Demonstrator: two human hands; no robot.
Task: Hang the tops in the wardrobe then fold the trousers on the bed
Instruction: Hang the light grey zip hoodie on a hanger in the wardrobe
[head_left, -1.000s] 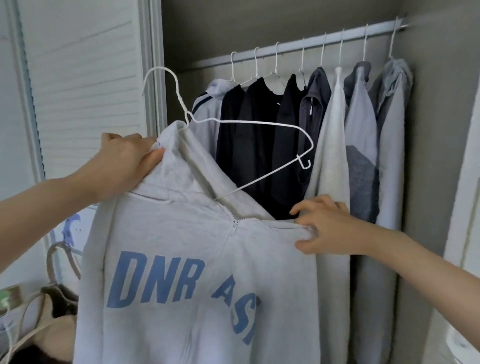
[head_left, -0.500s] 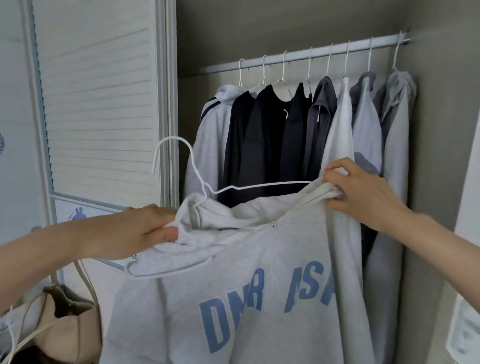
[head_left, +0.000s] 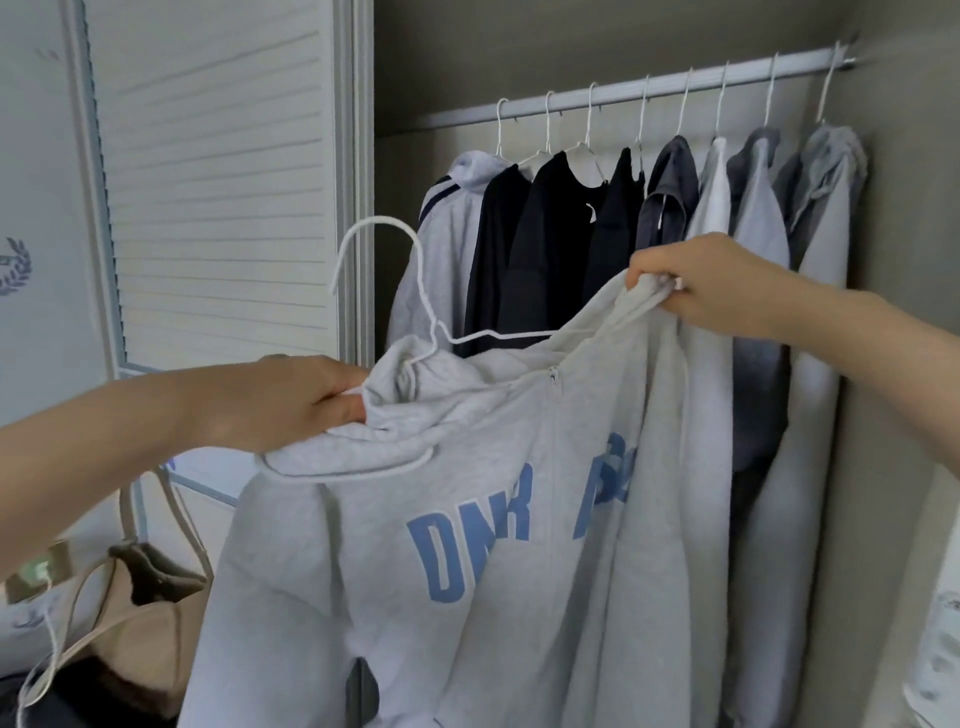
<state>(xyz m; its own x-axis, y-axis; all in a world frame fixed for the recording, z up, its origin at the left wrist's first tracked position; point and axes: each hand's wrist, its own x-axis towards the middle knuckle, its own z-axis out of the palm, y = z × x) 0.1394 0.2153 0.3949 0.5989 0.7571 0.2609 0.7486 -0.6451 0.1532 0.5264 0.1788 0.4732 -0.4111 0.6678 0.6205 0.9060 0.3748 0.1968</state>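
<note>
Behind hoodie w/ hanger: full rail, louvred door left.

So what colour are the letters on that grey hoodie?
Light blue letters on the grey hoodie, clearest in the head view.

Hoodie: light grey zip hoodie with blue block letters, "DNR" readable, front facing the camera, zip closed, hanging below both shoulders, which are held up.
Hanger: white wire hanger partly inside the neck, hook up and curving left, its right arm running into the raised right shoulder.
Hung tops: 8 tops in grey, black and white on white hangers along the wardrobe rail, packed toward the right.
</note>
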